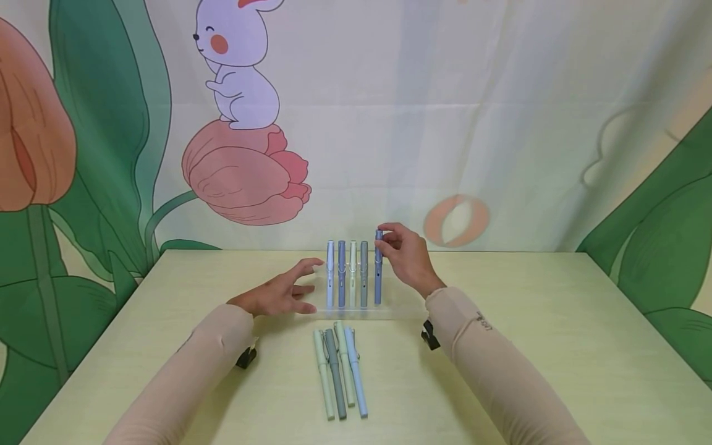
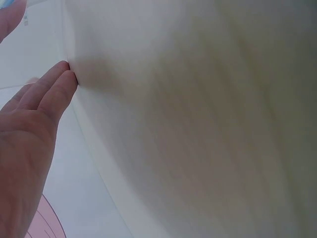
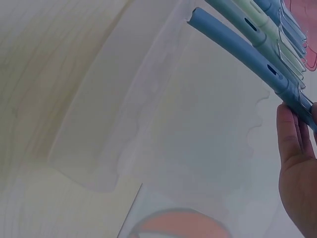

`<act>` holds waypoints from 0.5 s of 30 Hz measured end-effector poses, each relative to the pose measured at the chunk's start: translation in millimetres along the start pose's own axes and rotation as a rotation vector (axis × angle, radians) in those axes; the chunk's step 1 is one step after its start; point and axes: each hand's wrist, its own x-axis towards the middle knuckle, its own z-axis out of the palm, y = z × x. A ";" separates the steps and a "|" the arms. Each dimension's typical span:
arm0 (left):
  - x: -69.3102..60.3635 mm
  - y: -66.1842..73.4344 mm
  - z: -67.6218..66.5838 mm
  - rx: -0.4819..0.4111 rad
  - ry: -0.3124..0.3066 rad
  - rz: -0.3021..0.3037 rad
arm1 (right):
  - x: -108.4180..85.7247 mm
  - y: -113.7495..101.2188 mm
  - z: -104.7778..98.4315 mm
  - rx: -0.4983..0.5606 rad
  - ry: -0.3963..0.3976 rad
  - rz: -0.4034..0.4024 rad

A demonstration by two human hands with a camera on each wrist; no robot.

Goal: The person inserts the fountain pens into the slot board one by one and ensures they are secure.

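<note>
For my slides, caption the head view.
Right hand pinches a blue pen beside four upright pens; left hand opposite, four loose pens in front.

Soft lt, faint shadows, wrist pics hazy

Pen [image 1: 378,284] in the right hand [image 1: 410,258]: blue, violet-leaning from the head, steelier at the right wrist, true shade uncertain; outward left of the grip, standing pens [image 1: 353,290] grey-green, cream, violet-blue, pale blue. Nearer the body than the grip, loose pens [image 1: 336,374] pale green, grey-green, pale green, light blue, on a pale yellow, faintly grained table [image 1: 556,346]. Behind the grip, off-white curtain [image 1: 528,123] printed with white rabbit [image 1: 247,99], pink tulip [image 1: 239,179], green leaves [image 1: 100,80].
</note>
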 end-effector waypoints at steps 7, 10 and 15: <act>1.0 -1.1 -0.2 -0.007 -0.003 0.002 | 0.4 2.3 2.4 -0.008 -0.012 -0.005; 1.2 -0.9 -0.1 -0.014 -0.003 0.003 | -1.3 2.7 3.4 -0.021 -0.023 0.002; 1.0 -0.8 -0.6 -0.014 -0.003 0.006 | -3.4 4.8 4.5 -0.061 -0.036 0.006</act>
